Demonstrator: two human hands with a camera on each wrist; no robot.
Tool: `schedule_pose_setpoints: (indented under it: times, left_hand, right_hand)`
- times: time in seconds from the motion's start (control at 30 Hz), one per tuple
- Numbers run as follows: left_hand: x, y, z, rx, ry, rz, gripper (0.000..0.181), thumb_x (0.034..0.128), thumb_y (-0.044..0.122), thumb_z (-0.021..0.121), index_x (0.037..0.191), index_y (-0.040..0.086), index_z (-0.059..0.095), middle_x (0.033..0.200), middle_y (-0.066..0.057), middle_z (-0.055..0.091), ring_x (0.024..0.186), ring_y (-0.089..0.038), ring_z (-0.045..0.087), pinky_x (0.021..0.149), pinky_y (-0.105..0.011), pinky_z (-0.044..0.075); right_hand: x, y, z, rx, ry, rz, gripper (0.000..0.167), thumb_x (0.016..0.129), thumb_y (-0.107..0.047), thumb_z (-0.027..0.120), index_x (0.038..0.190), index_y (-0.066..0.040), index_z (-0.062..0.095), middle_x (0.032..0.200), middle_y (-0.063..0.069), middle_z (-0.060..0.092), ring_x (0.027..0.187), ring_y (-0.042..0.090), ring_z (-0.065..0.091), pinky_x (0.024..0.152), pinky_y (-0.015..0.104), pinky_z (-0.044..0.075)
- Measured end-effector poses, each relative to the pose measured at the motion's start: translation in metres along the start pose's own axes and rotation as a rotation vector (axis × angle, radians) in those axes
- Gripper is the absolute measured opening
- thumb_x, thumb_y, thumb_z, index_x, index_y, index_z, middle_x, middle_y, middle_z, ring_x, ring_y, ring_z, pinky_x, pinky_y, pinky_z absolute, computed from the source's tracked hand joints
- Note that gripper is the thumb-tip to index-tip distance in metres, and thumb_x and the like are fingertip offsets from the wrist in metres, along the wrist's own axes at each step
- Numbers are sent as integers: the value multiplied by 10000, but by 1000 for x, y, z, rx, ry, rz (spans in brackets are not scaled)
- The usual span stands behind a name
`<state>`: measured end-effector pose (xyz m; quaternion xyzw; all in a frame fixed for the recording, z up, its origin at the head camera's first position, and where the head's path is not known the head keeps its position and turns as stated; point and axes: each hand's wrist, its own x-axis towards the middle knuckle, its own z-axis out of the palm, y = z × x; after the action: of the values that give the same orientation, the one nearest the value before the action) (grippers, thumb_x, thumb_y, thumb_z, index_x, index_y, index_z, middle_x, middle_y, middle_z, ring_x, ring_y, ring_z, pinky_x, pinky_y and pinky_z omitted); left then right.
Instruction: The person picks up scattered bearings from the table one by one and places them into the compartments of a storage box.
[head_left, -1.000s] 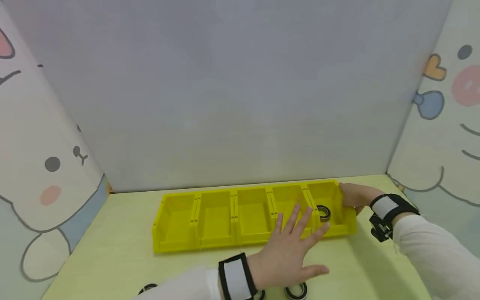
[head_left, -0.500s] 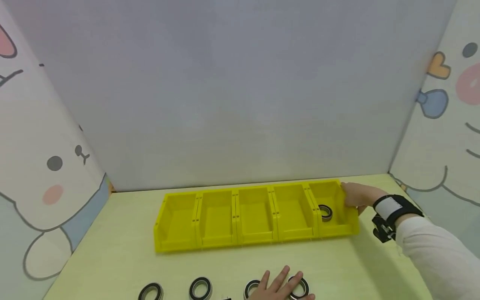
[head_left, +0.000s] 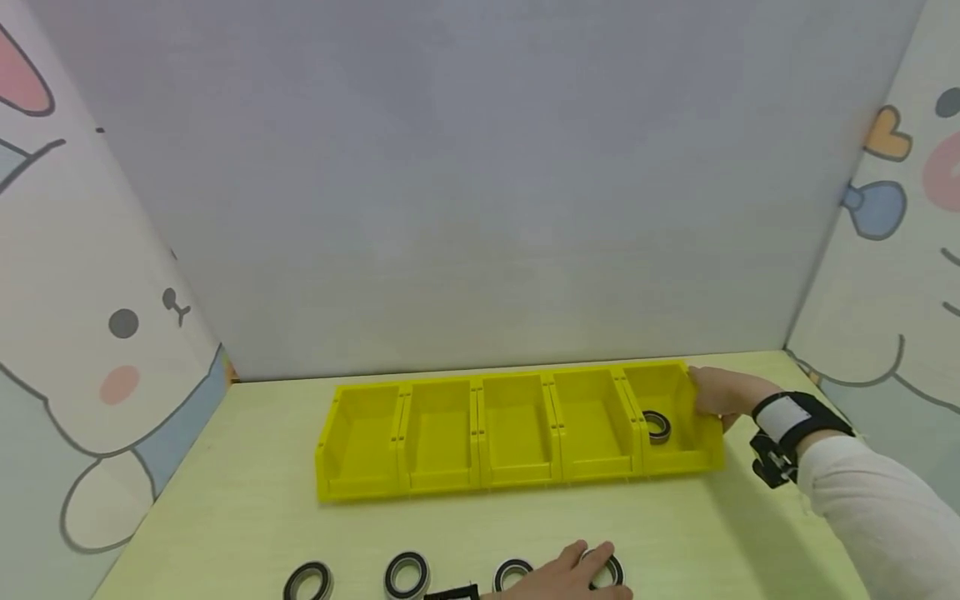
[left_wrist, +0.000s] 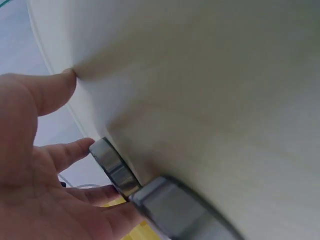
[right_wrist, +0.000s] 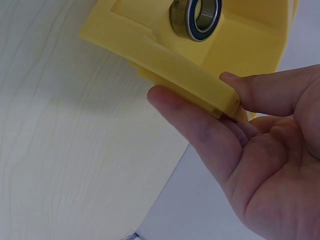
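Note:
At the table's front, my left hand has its fingertips on a ball bearing with black seals. In the left wrist view, the fingers touch the rim of a bearing while the thumb stands apart from it against the table. A second bearing lies closer to that camera. My right hand pinches the right side wall of the end yellow bin, thumb inside and fingers outside. Inside that bin a bearing leans against the opposite wall.
Several yellow bins stand joined in a row, among them the leftmost bin. Further bearings lie along the front: one at left, one beside it and one by the left wrist. A grey panel rises behind.
My left hand has come back from in front of the bins to the front-right bearing, its spread fingers now lowered onto it. The right hand keeps its grip on the bin wall.

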<state>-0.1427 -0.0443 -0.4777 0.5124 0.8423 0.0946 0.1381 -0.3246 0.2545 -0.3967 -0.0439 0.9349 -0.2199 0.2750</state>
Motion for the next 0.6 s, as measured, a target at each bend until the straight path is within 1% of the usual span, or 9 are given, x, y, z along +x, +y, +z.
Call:
schedule_pose_setpoints:
  times: [0.1,0.17,0.23,0.33,0.4,0.53,0.6]
  left_hand:
    - [6,2,-8,1,-27,-18,423,943,435,526,1343,309,473,1474,-76,323,1174,-226,471,755,-234,488]
    - [8,3,-13,0,-32,-16,363,944,426,529,1285,301,536,1421,-56,380,1086,-175,483,678,-198,457]
    - [10,5,-18,-13,-38,-15,305,955,403,519,1226,282,588,1358,-40,431,983,-130,466,636,-180,416]
    - [12,7,-24,1,-35,-1,256,972,374,498,1147,249,637,1248,-30,487,841,-101,400,614,-176,372]
    - [14,8,-26,17,-31,-5,243,974,366,494,1116,246,650,1182,-12,501,790,-94,358,613,-174,351]
    - [19,10,-25,87,-3,-13,237,964,385,503,1058,262,683,1025,30,521,729,-73,336,609,-157,304]
    - [22,10,-23,139,14,-17,235,960,399,505,1016,270,694,946,53,510,707,-62,327,611,-155,278]
  right_hand:
    - [-1,-1,-1,3,-1,5,677,896,58,476,1426,170,69,1150,280,493,945,291,598,666,376,566]
    - [0,-1,0,3,-1,10,678,896,55,477,1426,169,70,1149,280,492,943,290,596,668,374,566]
    - [0,0,0,-7,2,9,679,895,52,476,1427,167,70,1164,289,484,934,285,596,665,368,566]
    - [0,0,0,-24,4,-1,684,888,59,475,1424,171,64,1204,321,451,922,283,597,654,363,566]
    - [-1,0,-1,-33,5,-8,687,884,63,476,1422,176,63,1211,332,443,908,283,600,648,362,566]
    - [-3,-1,-1,-38,4,-16,681,879,67,484,1416,181,81,1180,315,463,903,286,598,651,367,566]
    - [-3,-2,-1,-38,4,-21,678,876,67,486,1414,182,90,1169,306,470,905,287,597,652,368,566]
